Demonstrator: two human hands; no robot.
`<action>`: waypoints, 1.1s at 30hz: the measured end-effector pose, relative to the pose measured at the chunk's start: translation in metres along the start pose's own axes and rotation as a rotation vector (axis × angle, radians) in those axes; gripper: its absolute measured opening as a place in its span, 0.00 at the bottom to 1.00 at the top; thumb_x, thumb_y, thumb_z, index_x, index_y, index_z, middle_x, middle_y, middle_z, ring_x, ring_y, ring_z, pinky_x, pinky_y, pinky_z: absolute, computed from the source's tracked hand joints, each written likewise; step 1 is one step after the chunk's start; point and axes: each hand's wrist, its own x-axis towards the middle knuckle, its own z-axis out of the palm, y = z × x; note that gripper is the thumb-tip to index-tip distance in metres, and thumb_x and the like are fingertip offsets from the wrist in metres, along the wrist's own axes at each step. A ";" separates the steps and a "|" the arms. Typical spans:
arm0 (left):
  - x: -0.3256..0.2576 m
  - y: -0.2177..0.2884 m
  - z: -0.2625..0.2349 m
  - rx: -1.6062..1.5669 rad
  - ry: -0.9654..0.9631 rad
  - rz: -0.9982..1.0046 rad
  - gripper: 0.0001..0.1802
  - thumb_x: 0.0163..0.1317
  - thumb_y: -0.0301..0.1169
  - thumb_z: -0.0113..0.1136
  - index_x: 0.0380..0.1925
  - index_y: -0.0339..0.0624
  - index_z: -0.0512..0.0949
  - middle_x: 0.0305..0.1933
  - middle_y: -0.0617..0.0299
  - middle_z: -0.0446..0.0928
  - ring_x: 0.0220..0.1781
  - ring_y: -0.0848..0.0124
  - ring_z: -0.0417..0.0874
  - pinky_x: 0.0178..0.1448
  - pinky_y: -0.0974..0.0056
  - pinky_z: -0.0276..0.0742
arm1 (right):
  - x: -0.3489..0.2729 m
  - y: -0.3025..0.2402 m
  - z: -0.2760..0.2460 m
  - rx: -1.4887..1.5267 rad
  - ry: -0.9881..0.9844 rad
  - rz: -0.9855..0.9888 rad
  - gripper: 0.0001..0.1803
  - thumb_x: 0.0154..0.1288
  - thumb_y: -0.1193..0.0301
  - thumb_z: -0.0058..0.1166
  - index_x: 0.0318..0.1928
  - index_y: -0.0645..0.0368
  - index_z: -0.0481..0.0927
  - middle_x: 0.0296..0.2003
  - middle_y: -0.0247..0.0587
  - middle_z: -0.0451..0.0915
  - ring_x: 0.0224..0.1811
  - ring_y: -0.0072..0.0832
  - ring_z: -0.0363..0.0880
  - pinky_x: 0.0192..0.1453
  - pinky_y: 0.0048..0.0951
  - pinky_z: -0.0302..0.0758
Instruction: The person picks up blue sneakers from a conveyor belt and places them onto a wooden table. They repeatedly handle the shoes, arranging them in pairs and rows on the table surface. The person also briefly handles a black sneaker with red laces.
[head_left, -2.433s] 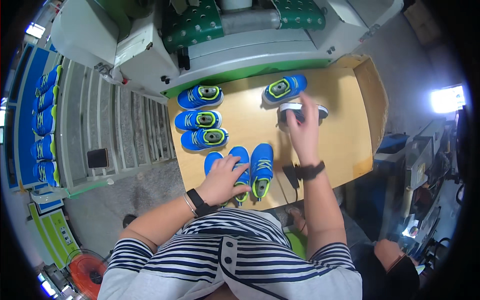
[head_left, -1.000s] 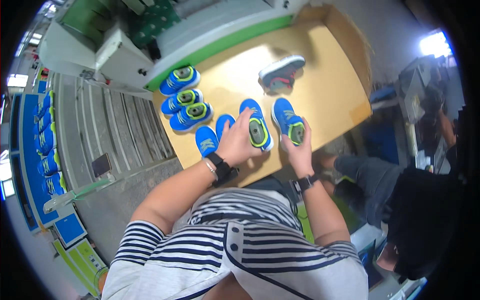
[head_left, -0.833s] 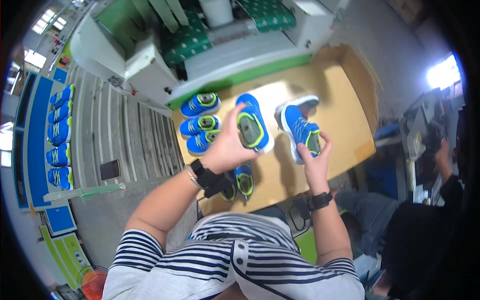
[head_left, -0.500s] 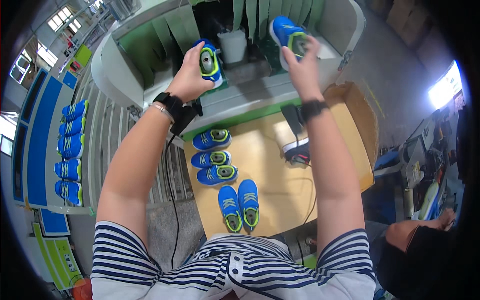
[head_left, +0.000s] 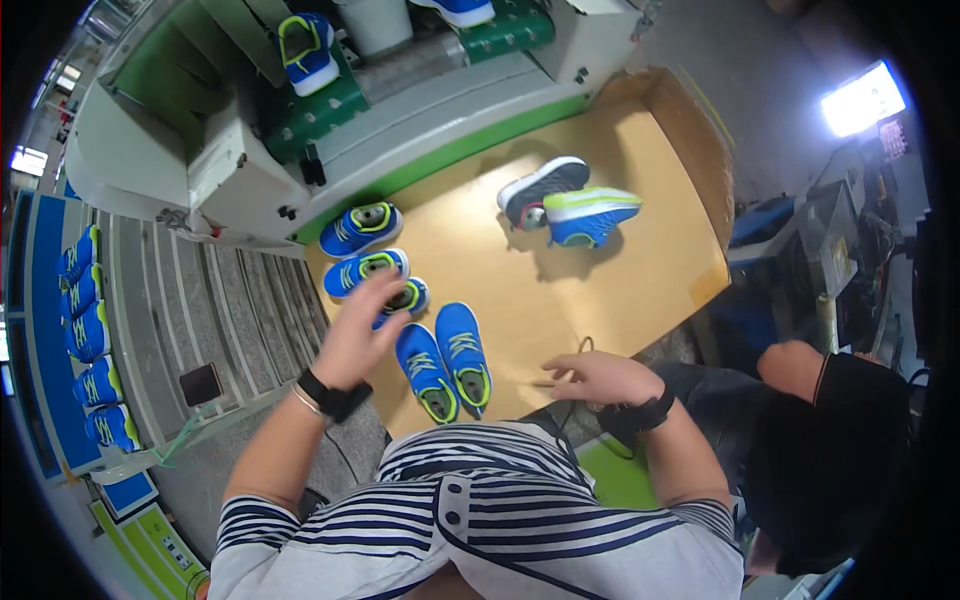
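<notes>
Left hand (head_left: pixel 358 335) raised, right hand (head_left: pixel 592 377) seemingly flat

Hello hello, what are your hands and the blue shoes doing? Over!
Left hand open, empty, over blue shoes. Right hand open, empty, at table edge. Shoe pair between hands. Nothing blocking.

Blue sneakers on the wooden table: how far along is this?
Done: one blue sneaker with lime lining sits on the green machine bed, another further right. In hand: nothing; the left hand hovers over the row of sneakers, the right hand is open at the table edge. Left: the near pair and two tipped shoes.
</notes>
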 end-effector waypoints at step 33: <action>-0.054 0.048 0.114 0.476 -0.283 -0.096 0.75 0.36 0.64 0.79 0.78 0.39 0.49 0.80 0.37 0.53 0.79 0.38 0.58 0.79 0.30 0.42 | 0.021 0.063 0.076 0.266 0.628 -0.138 0.65 0.51 0.64 0.79 0.80 0.60 0.45 0.77 0.52 0.55 0.80 0.44 0.53 0.81 0.45 0.56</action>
